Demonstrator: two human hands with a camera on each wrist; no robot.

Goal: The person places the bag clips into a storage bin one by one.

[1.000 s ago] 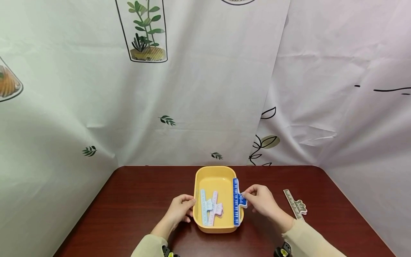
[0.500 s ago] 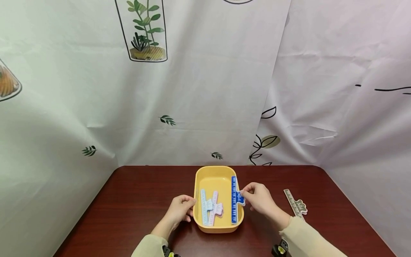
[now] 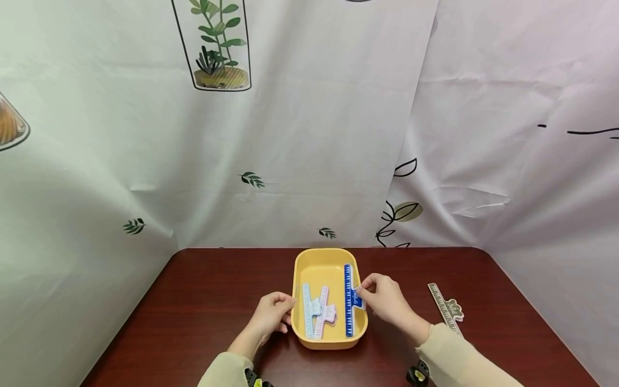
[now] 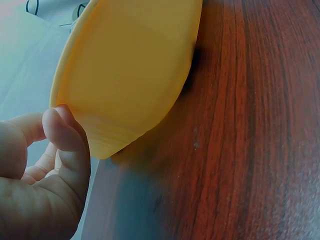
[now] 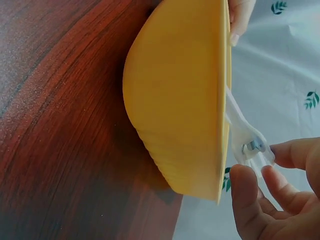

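Blue clip pinched in right grip, partly inside tub midway between side edges of surface; seemingly mid-placing. With left grip clamped on tub, probably lower, release.

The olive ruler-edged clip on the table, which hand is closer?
Right: the right hand is left of the clip; the left hand is farther left, holding the yellow oblong tray.
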